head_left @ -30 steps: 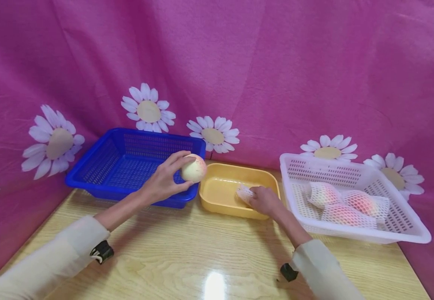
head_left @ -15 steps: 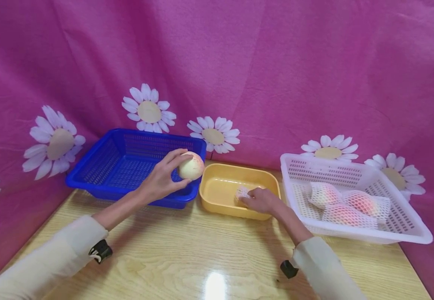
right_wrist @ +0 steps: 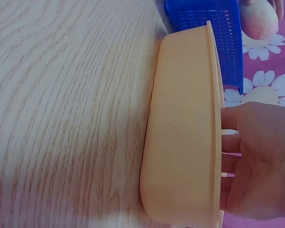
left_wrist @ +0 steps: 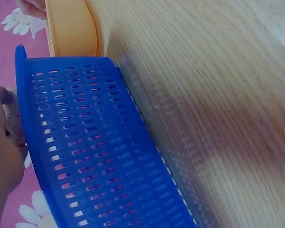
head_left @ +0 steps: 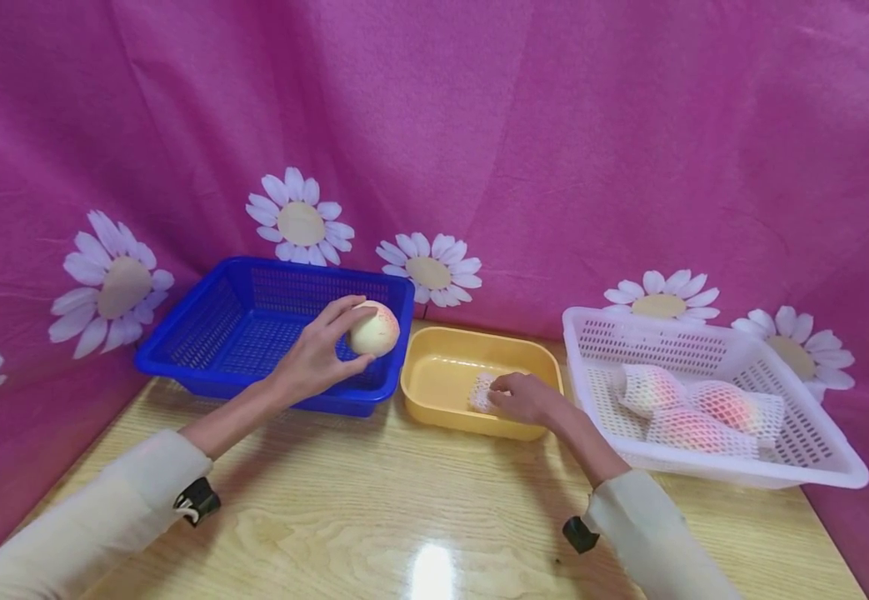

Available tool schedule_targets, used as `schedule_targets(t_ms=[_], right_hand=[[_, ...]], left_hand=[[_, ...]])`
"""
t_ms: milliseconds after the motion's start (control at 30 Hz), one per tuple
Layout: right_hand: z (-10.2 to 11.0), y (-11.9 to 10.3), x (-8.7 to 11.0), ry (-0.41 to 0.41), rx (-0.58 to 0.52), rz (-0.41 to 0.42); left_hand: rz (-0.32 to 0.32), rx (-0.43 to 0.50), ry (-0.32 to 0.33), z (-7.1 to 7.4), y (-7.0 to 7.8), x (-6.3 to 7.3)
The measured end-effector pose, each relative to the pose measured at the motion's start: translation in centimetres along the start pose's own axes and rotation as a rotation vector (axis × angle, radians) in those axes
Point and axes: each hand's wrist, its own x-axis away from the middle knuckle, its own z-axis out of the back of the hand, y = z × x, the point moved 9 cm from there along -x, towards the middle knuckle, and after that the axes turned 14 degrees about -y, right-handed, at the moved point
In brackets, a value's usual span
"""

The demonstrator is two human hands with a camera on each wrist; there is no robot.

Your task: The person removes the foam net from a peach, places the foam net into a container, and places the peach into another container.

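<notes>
Fingers and thumb of my left hand (head_left: 314, 350) grip a bare, pale yellow peach (head_left: 377, 331) with a pink blush, held over the right end of the blue basket (head_left: 167, 350). In the right wrist view the same peach (right_wrist: 260, 20) shows above that basket's rim. My right hand (head_left: 530, 398) reaches into the yellow tub (head_left: 430, 375), where a white foam fruit net (head_left: 481, 392) lies crumpled at its fingertips. Seen from the right wrist, this hand's fingers (right_wrist: 232, 142) extend, spread, behind the tub wall.
A white basket (head_left: 827, 442) at the right holds several peaches (head_left: 700, 429) in foam nets. All three containers stand in a row on the wooden table (head_left: 374, 508), before a pink flowered cloth (head_left: 524, 167).
The left hand has drifted slightly left with the peach, farther over the blue basket. The right hand has lowered the foam net into the tub and loosened its fingers from it.
</notes>
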Motion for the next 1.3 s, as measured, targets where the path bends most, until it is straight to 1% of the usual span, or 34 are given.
schedule_targets(t_ms=[233,533,633,733,933,1167,1300], right_hand=[[0.4,0.2,-0.2,0.031,-0.018,-0.015],[1.5,-0.7,-0.1,0.126,0.004,-0.018],[1.8,-1.4,0.0,0.157,0.005,0.003],[2.1,-2.3,0.1,0.191,0.009,0.042],[2.4,-4.7,0.2,0.26,0.044,0.167],[2.2,-7.2,0.2,0.284,0.046,0.32],[2.1,-8.5,0.3,0.298,0.072,0.387]], left_hand=[[0.012,-0.016,0.004,0.4,-0.3,0.1],[0.025,-0.016,0.001,0.5,-1.1,0.7],[0.03,-0.013,0.001,0.6,-1.3,0.9],[0.037,-0.015,0.002,0.6,-1.4,1.0],[0.059,-0.031,0.001,0.7,-1.8,1.2],[0.076,-0.038,-0.009,0.9,-2.2,1.4],[0.086,-0.034,-0.016,0.9,-2.3,1.4]])
